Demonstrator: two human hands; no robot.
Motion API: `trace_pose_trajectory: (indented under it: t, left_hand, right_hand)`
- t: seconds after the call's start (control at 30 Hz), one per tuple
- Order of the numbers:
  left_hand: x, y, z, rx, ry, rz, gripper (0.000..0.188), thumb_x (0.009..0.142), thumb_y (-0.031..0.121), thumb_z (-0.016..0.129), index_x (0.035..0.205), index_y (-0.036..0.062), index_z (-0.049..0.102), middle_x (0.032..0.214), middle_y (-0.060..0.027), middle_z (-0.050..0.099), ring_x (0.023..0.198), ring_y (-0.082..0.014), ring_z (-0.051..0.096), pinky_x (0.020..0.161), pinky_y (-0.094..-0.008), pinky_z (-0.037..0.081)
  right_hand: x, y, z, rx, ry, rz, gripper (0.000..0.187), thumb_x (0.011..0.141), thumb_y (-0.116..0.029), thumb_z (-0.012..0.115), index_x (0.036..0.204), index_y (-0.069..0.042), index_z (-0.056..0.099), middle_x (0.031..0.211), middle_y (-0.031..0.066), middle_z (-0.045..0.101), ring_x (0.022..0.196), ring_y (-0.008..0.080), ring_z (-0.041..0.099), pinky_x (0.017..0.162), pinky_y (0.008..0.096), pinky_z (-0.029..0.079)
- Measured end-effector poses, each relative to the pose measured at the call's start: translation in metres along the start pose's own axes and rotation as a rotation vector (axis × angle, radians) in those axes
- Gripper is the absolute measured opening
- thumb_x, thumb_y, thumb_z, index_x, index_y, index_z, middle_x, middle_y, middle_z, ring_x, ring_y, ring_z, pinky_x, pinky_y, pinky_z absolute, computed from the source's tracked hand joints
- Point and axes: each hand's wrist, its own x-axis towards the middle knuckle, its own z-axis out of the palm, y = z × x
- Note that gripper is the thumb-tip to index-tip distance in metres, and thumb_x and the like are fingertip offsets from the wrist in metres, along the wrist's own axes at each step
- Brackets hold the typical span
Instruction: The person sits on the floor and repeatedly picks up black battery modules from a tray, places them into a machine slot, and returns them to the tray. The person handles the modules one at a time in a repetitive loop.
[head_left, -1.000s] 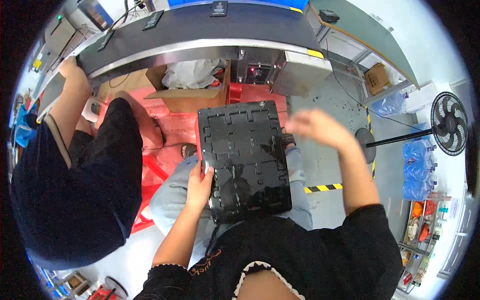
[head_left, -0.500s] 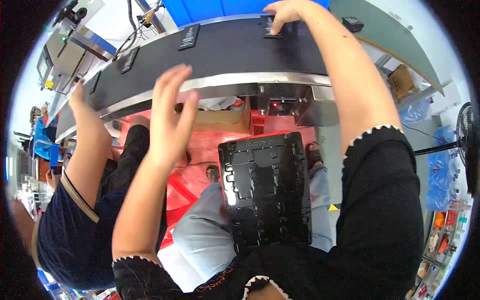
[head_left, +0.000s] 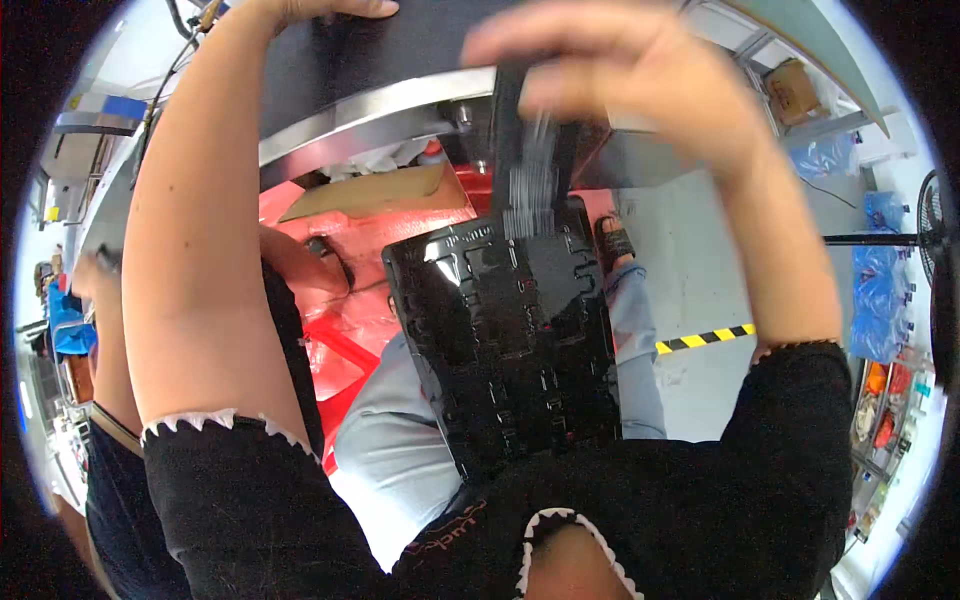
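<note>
My right hand [head_left: 640, 85], blurred by motion, pinches a flat black rectangular pack [head_left: 530, 185] with pale print between thumb and fingers. The pack hangs over the far end of a black moulded plastic tray [head_left: 500, 340], which rests on my lap; whether they touch cannot be made out. At the top edge my left hand [head_left: 345, 7] reaches over the black conveyor belt [head_left: 430, 40]. One of its digits stretches to the right, while the rest is cut off by the picture's edge. A dark shape beneath it is too unclear to name.
The conveyor's metal edge [head_left: 370, 110] runs across in front of me. Below it sits an open cardboard box [head_left: 370, 195] on red floor covering. Another person's arm [head_left: 105, 310] is at the far left. A black fan [head_left: 930, 240] stands at the right.
My right hand has lifted a pack off the belt and brought it nearer, over the tray. My left hand has moved up and forward onto the belt. The view has shifted.
</note>
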Motion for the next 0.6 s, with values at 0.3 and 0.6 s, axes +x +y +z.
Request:
trace_pose_trajectory:
  t: [0.3,0.6]
  left_hand:
    - [-0.083,0.055,0.064,0.138,0.512,0.168,0.097,0.065,0.036,0.084,0.144,0.0001,0.040,0.137,-0.0271,0.045,0.128,-0.0355,0.045,0.109,-0.0402,0.036]
    - [-0.236,0.021,0.234,0.242,0.265,0.260,0.099,0.050,0.040,0.086,0.137,0.0089,0.049,0.131,-0.0185,0.048,0.121,-0.0398,0.045,0.101,-0.0513,0.036]
  right_hand:
    - [-0.070,0.121,0.120,-0.706,-0.015,-0.102,0.027,0.081,-0.018,0.070,0.106,-0.007,0.069,0.109,0.0075,0.063,0.113,0.0280,0.054,0.095,0.0425,0.042]
    - [-0.128,0.111,0.150,-0.835,-0.084,-0.041,0.045,0.082,-0.027,0.070,0.122,-0.008,0.061,0.140,0.0096,0.049,0.136,0.0293,0.039,0.110,0.0560,0.031]
